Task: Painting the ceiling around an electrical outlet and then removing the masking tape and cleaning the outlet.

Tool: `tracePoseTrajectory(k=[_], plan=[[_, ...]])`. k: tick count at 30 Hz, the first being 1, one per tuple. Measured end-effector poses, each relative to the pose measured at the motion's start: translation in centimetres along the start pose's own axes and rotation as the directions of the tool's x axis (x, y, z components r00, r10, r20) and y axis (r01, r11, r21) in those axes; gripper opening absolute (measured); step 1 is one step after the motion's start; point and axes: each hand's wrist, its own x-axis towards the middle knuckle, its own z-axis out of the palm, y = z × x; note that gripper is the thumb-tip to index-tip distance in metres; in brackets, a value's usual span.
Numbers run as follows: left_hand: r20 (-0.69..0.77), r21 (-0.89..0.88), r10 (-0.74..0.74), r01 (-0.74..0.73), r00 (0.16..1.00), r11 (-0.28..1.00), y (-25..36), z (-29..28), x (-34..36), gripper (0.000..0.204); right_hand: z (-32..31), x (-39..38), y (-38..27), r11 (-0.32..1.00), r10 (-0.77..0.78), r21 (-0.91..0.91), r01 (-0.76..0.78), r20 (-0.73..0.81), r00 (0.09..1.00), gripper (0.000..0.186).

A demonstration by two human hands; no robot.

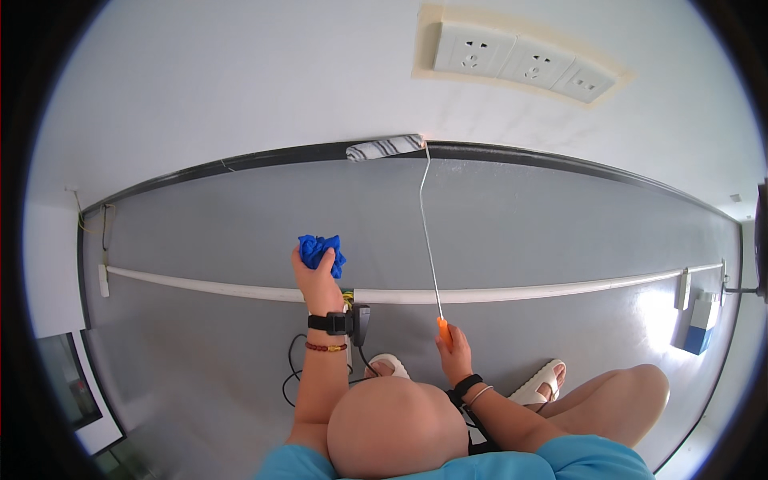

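- Striped paint roller lies along the dark baseboard, upper centre of the frame.
- Right hand, lower centre, is wrapped round its orange handle.
- Left hand, left of centre — fingers closed on a crumpled blue wad.
- White floor strip crosses mid-frame; wall sockets sit upper right.

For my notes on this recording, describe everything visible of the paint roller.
The paint roller has a fuzzy-looking white sleeve with dark stripes, a thin, bent, metallic-looking rod meeting the sleeve's right end, and an orange handle. The right hand is closed around the handle. The rod extends away from the person; the sleeve lies along the dark baseboard, apparently touching it.
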Motion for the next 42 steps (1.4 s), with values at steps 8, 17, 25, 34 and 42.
tracePoseTrajectory(k=[8,17,25,34,42], plan=[[-0.002,-0.04,0.006,-0.006,1.0,0.999,0.6,0.6,-0.6,0.055,-0.5,0.3,-0.1,0.998,-0.046,0.032,0.047,-0.034,0.998,0.035],[0.017,-0.047,0.026,-0.026,1.0,0.999,1.0,0.7,-0.9,0.052,-0.4,2.2,-3.5,0.983,-0.123,0.129,0.128,-0.044,0.991,0.033],[0.015,-0.039,0.038,-0.038,0.999,0.999,0.9,0.4,-0.8,0.053,0.2,3.2,-4.3,0.972,-0.109,0.207,0.113,-0.032,0.994,0.033],[-0.04,-0.006,0.042,-0.043,0.998,0.999,0.9,0.5,-0.8,0.049,0.4,3.8,-2.6,0.972,-0.117,0.202,0.116,-0.005,0.993,0.034],[-0.028,-0.026,0.034,-0.035,0.999,0.999,0.9,0.5,-0.6,0.05,1.0,5.4,-4.5,0.944,-0.111,0.308,0.117,-0.035,0.993,0.037]])
